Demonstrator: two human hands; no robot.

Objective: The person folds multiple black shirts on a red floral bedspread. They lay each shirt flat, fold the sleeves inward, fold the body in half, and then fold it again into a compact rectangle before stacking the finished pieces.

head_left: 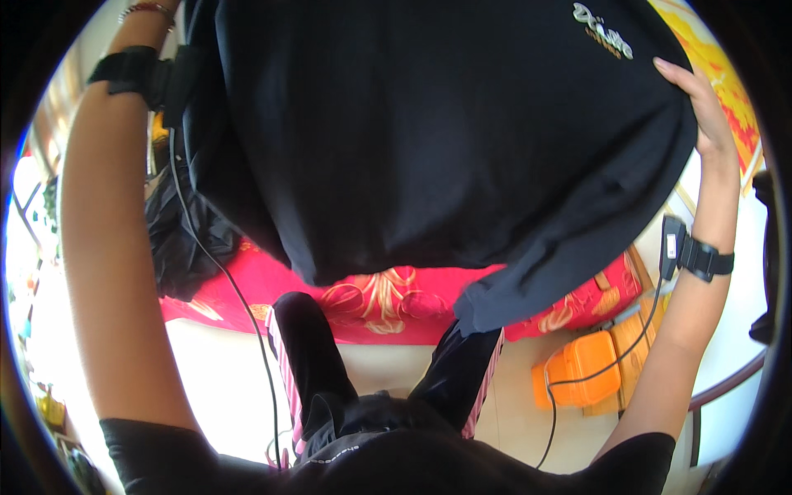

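A large black sweatshirt (396, 140) hangs spread out in front of me, with a small light print high on its right part. One sleeve (528, 285) dangles at the lower right, its end over my knee. My right hand (701, 103) grips the garment's right side, thumb on the front and fingers behind the cloth. My left forearm reaches up along the garment's left side. The left hand itself is beyond the upper edge; only the wrist with a beaded bracelet shows.
Behind the sweatshirt lies a red patterned cover (384, 305), with a dark crumpled cloth (190, 235) at its left. An orange plastic bin (582, 367) stands by a wooden piece of furniture (635, 346) at the right. Cables (235, 285) run down from straps on both forearms.
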